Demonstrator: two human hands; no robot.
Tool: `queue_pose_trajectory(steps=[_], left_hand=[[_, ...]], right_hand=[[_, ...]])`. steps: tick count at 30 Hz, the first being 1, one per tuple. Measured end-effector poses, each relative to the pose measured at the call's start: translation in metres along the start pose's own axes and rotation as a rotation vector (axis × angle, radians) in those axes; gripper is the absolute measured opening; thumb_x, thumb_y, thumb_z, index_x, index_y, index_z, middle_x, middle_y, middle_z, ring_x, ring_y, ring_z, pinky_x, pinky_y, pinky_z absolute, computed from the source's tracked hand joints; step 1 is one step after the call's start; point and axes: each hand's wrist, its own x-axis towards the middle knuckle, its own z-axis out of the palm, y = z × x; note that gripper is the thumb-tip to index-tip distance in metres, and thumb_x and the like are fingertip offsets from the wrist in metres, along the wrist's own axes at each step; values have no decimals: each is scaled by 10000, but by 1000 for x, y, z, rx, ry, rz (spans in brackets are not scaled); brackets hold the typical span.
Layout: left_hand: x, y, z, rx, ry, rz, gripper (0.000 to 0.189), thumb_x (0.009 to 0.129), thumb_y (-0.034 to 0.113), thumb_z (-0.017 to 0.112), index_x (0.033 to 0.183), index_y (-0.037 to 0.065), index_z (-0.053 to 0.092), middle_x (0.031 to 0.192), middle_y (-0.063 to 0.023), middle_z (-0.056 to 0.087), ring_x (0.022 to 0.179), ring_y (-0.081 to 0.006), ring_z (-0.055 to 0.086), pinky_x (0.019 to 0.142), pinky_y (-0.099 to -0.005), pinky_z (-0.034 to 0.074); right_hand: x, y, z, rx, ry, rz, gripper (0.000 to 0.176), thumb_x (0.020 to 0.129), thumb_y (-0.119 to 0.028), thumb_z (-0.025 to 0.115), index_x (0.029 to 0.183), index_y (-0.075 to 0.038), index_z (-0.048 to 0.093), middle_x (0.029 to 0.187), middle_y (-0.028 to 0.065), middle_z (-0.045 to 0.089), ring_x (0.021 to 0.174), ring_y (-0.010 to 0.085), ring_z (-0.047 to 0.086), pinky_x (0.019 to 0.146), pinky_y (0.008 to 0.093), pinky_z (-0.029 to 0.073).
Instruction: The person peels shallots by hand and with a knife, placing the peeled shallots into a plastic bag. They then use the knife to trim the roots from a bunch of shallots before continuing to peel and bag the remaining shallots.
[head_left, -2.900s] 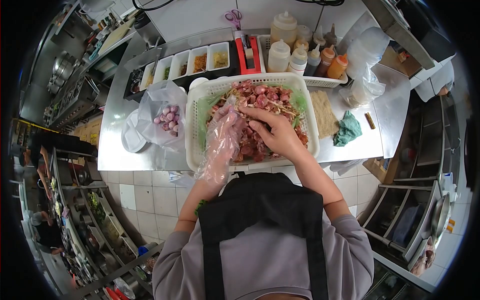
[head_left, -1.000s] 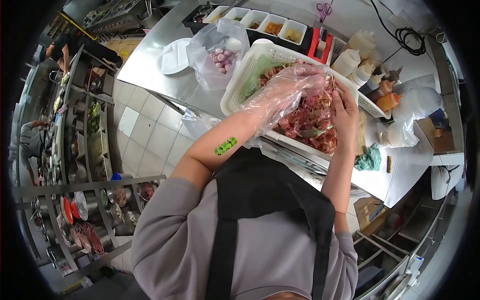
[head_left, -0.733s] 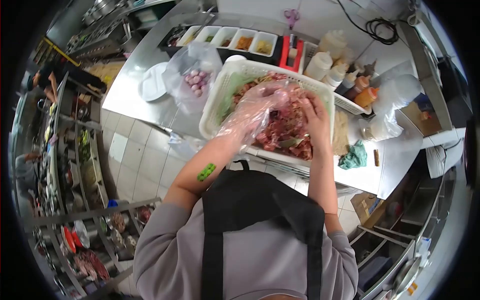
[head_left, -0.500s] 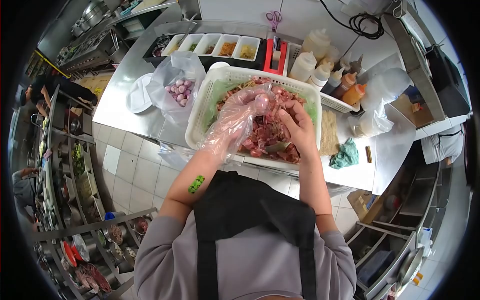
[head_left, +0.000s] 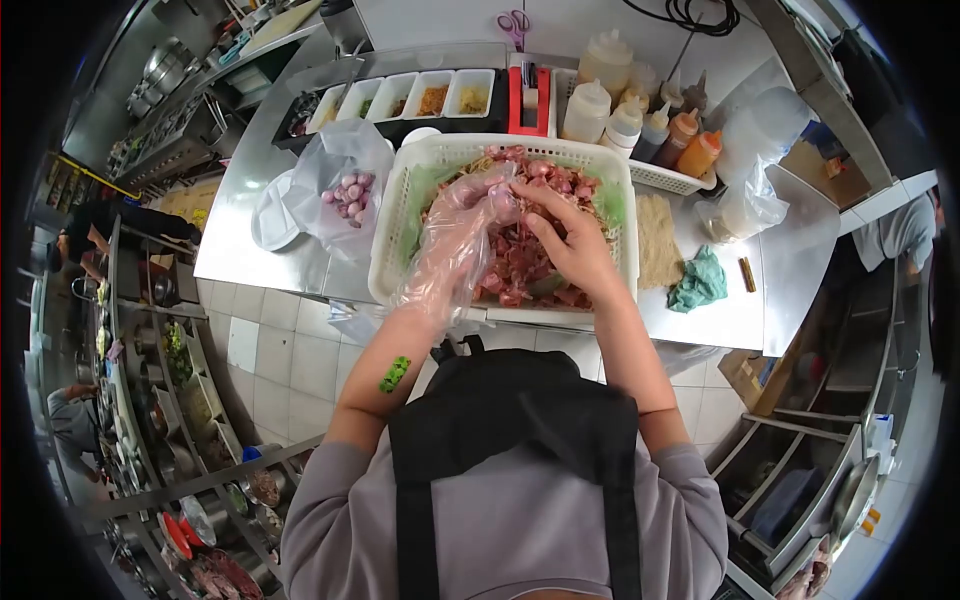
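The red meat pieces [head_left: 520, 275] fill the white basket [head_left: 392, 250] in the upper middle of the frame. The gloved left hand [head_left: 465, 215] pinches 1 piece. The bare right hand [head_left: 575, 255] touches it, but I cannot tell if it grips. A big pile is left.

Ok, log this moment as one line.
left hand: clear glove, on meat pieces | right hand: bare, on meat pieces | white basket: on steel counter | plastic bag: left of basket
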Motion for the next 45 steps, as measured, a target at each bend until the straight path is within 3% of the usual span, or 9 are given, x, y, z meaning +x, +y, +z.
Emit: queue_pose_trajectory(steps=[5,7,18,21,23,25,32,35,45], left_hand=[[1,-4,1,9,12,31,349,804,113,707,1109,-4,587,1003,-78,619,863,-138,612,792,-267,521],[2,-5,-2,48,14,30,345,800,103,708,1103,-10,586,1004,-85,618,854,-140,614,792,-267,521],[-6,2,8,82,31,27,311,789,31,681,1079,-22,582,1046,-101,605,942,-164,590,845,-303,502],[-7,2,8,42,16,19,318,785,2,658,1093,-7,584,1051,-91,603,945,-154,583,840,-300,502],[-5,4,7,103,63,34,372,794,65,692,1147,47,578,1096,-91,615,934,-169,609,814,-283,513],[-5,4,6,99,33,52,369,801,70,685,1152,43,574,1120,-88,607,958,-170,602,832,-289,506],[-5,3,8,36,-78,127,304,825,30,626,1127,22,596,1114,-68,598,950,-129,562,876,-267,442],[-5,4,7,85,-79,127,308,832,53,633,1138,34,599,1124,-70,595,957,-131,560,882,-275,436],[-2,-2,2,58,-98,82,453,823,136,686,1234,27,530,1179,-72,581,979,-130,569,831,-280,472]], right_hand=[[-1,-2,0,-24,29,-8,323,879,-80,552,1199,-110,579,1114,135,632,1029,281,607,894,328,451],[-1,-4,-2,-7,-42,81,305,898,-71,543,1202,-50,568,1181,102,602,1111,201,552,967,299,393],[-3,7,-5,48,54,100,297,904,-94,542,1199,-67,571,1156,91,612,1080,194,562,940,298,406],[-3,6,-6,56,68,107,304,901,-98,540,1203,-82,570,1153,99,614,1055,202,576,916,300,423],[-3,3,-5,62,63,92,309,903,-102,540,1211,-87,567,1159,93,613,1052,188,574,911,295,425],[-5,-4,-5,255,-21,160,323,898,-104,550,1221,-100,565,1170,83,611,1049,173,573,904,288,427],[-2,4,-3,130,-32,37,334,884,-77,563,1217,-103,568,1177,73,611,1051,163,574,904,286,429],[-2,2,-3,70,-48,70,309,902,-69,544,1209,-42,567,1190,70,600,1105,173,543,973,297,385],[-1,10,-2,64,161,47,295,900,-71,541,1193,-80,581,1130,99,629,1038,192,580,927,298,413]])
